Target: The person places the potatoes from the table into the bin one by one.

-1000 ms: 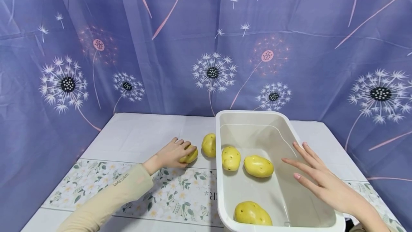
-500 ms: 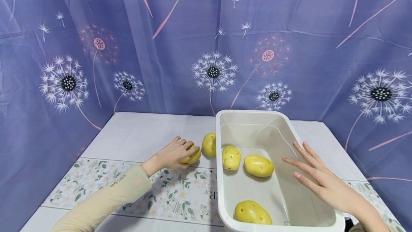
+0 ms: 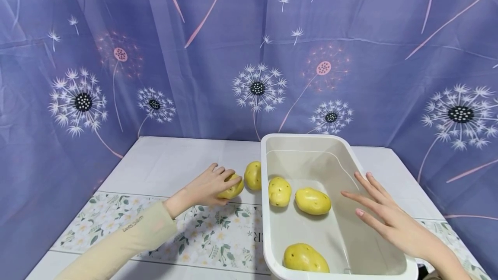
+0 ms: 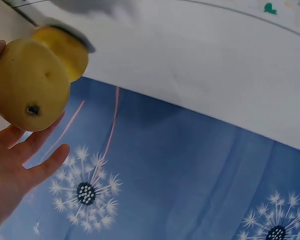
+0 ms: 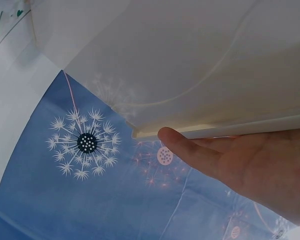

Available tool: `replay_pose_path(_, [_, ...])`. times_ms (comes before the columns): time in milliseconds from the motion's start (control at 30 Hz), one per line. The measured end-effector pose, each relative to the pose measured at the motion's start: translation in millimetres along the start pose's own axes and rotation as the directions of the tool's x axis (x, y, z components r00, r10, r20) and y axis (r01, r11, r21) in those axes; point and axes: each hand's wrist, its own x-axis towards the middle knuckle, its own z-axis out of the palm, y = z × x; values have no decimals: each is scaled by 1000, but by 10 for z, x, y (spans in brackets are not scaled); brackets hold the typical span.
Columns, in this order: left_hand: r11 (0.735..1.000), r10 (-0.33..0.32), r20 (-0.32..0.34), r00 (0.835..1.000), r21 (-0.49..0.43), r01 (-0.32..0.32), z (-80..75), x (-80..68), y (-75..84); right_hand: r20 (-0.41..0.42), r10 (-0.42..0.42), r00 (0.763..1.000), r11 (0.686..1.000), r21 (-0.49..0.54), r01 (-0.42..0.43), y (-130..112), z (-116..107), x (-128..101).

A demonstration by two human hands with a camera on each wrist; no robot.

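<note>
Fingers of the left hand are curled around a yellow potato lying on the white table, just left of the white tub. A firm, full wrap is advised before it is lifted over the rim. A second potato lies just beside it, against the tub wall. Three potatoes are seen inside the tub. The right hand is held open, fingers spread, over the tub's right rim.
</note>
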Motion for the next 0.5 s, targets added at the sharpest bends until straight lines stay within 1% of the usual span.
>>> replay_pose_path(267, [1000,1,4,1000,-6,-1,-205,18,19,-5,-4,1000,1000,-23,3,-2,-4,1])
replay_pose_path(367, [1000,8,-16,1000,0,-8,-275,29,27,-5,-5,1000,1000,-21,5,-1,-4,0])
replay_pose_path(500, [1000,18,-52,998,7,-18,-364,52,37,6,12,1000,1000,13,-12,-2,-5,-7])
